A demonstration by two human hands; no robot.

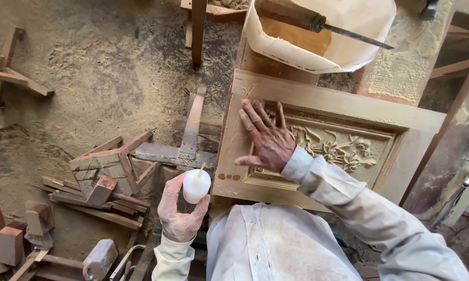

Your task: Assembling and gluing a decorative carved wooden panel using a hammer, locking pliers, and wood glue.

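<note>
My left hand (pixel 180 211) holds a small white squeeze bottle (pixel 196 185) with a thin nozzle, just off the near left corner of a carved wooden panel (pixel 317 93). My right hand (pixel 266 137) lies flat, fingers spread, on the panel's left frame and the edge of its carved flower relief (pixel 337 148). A few small brown spots (pixel 228 177) sit on the frame near the bottle.
A white tub (pixel 349 49) with a wooden-handled tool (pixel 297 15) across it stands beyond the panel. Wood offcuts and a wooden mallet (pixel 101 190) lie on the sawdust-covered floor at left. A wooden frame piece (pixel 15 78) is at far left.
</note>
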